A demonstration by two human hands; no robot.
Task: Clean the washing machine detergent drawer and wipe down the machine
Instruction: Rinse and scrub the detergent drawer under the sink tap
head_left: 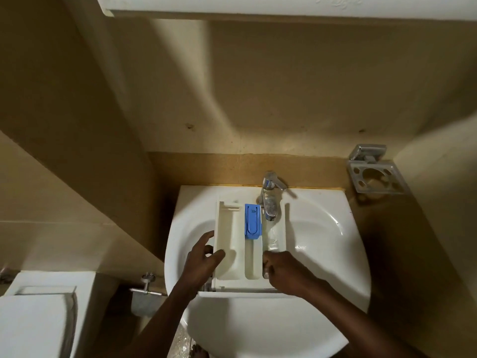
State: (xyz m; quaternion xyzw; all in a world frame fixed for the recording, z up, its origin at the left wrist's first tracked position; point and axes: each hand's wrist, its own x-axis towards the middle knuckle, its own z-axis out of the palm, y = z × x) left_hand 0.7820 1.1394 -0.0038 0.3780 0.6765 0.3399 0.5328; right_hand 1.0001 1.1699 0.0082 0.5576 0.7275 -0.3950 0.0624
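Light, stiff plastic drawer (247, 244) in sink (322, 228), wet and slippery under tap (269, 200) (water running). Left hand (204, 259) grip clamped on side wall; right hand (284, 270) fingers curled on front edge. Best held by both sides.

Beige tiled walls (284, 86), dimly lit. White sink (322, 228) with chrome tap (269, 200); metal holder (374, 174) at right. Toilet cistern (38, 306) lower left.

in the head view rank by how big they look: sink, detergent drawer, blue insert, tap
1. sink
2. detergent drawer
3. blue insert and tap: look about alike, so unranked.
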